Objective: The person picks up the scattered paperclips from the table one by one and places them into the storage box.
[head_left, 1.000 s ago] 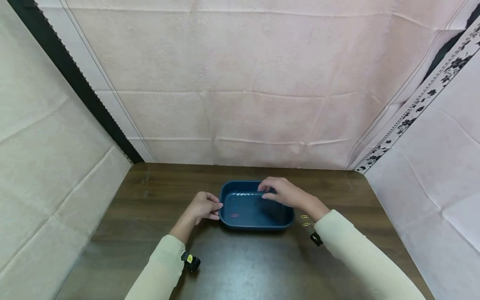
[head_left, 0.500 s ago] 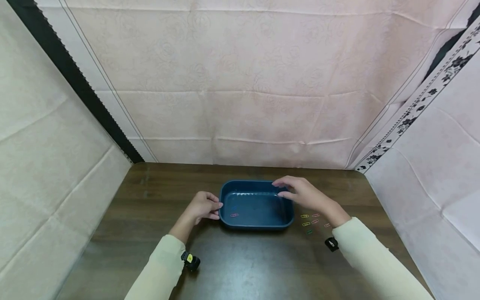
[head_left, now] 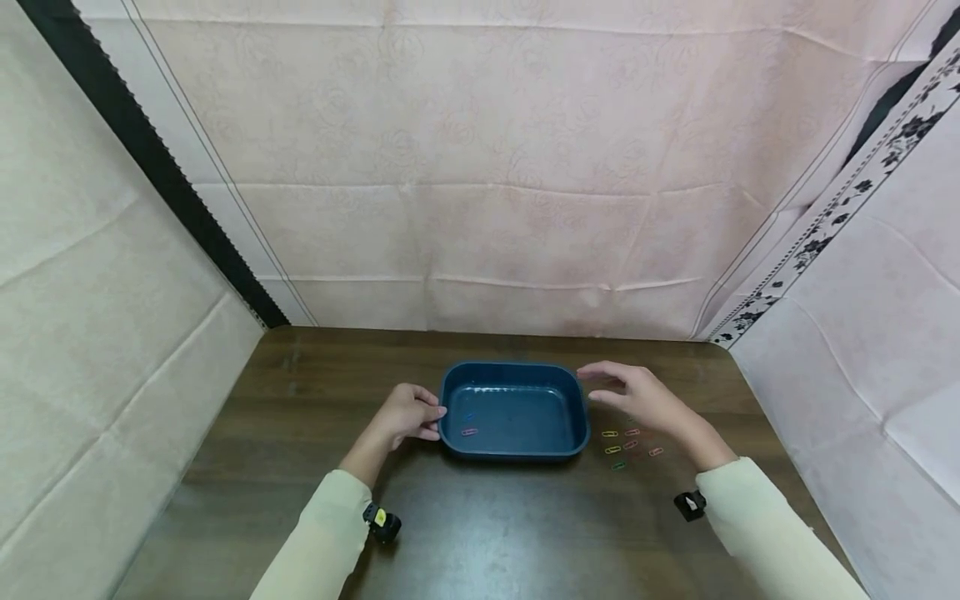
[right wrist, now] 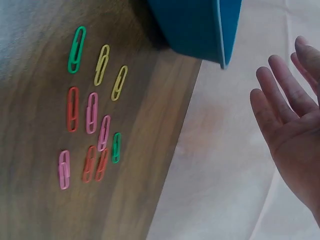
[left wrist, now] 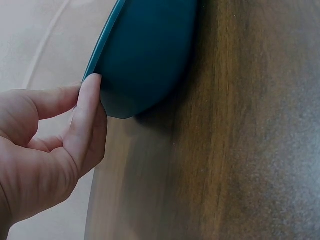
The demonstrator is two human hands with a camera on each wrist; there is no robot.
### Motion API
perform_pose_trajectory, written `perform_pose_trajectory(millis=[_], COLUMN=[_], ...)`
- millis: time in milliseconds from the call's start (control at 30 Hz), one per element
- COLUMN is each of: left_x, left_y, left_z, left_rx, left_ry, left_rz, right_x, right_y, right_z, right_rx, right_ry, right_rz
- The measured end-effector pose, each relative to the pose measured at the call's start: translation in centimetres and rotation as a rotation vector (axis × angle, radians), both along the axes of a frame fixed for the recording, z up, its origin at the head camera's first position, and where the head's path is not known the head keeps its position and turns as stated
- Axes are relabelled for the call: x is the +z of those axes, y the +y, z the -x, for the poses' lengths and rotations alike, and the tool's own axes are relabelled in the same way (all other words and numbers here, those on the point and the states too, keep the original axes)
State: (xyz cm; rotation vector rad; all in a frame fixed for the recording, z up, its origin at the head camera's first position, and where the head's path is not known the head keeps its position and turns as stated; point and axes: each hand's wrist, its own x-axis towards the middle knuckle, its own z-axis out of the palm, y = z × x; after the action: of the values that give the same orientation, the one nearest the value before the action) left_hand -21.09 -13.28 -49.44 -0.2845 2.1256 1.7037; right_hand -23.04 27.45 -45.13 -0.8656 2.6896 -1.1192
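Note:
A dark blue rectangular tray (head_left: 517,419) sits on the table, with a pink paper clip (head_left: 469,432) and a small blue one near its left end. At the tray's left rim, my left hand (head_left: 408,412) pinches the edge between thumb and fingers; the left wrist view shows this hand (left wrist: 55,145) from close by. My right hand (head_left: 637,397) hovers just past the right rim, fingers loosely extended and holding nothing. Loose on the wood below it lie several paper clips, among them a green clip (right wrist: 76,50), a yellow clip (right wrist: 101,65) and a red clip (right wrist: 73,110).
The brown wooden table (head_left: 480,533) ends at a pale cloth backdrop (head_left: 480,233) behind the tray. Similar cloth hangs at the left and right sides, the right one with a black floral border (head_left: 840,212).
My right hand has moved from over the tray to the right, beyond its rim, uncovering more of the loose paper clips. My left hand and the tray have stayed put.

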Motion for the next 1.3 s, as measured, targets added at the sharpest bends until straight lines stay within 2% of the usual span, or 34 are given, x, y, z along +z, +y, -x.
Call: perform_pose_trajectory(millis=[233,467,633,800,967,1300], left_x=[-0.1,0.0,0.0,0.0,-0.2,-0.3], left_y=[0.1,0.1,0.0,0.1,0.2,0.1], left_z=[0.0,0.1,0.0,0.2,0.2,0.3], left_rx=[0.004,0.011,0.008,0.008,0.004,0.006], left_ry=[-0.002,-0.014,-0.010,-0.014,-0.015,-0.008], left_rz=[0.003,-0.003,-0.004,-0.002,0.006,-0.003], right_x=[-1.1,-2.6,-3.8,-4.7,-5.5,-7.1], right_y=[1.9,4.2,5.7,6.7,7.4,8.7], right_z=[-0.5,-0.6,-0.4,-0.4,-0.3,0.4], right_rx=[-0.071,-0.124,-0.166,-0.189,-0.215,-0.217], right_ry=[0.048,-0.034,-0.042,-0.021,-0.041,-0.041], right_rz=[0.001,-0.030,-0.067,-0.078,-0.091,-0.176])
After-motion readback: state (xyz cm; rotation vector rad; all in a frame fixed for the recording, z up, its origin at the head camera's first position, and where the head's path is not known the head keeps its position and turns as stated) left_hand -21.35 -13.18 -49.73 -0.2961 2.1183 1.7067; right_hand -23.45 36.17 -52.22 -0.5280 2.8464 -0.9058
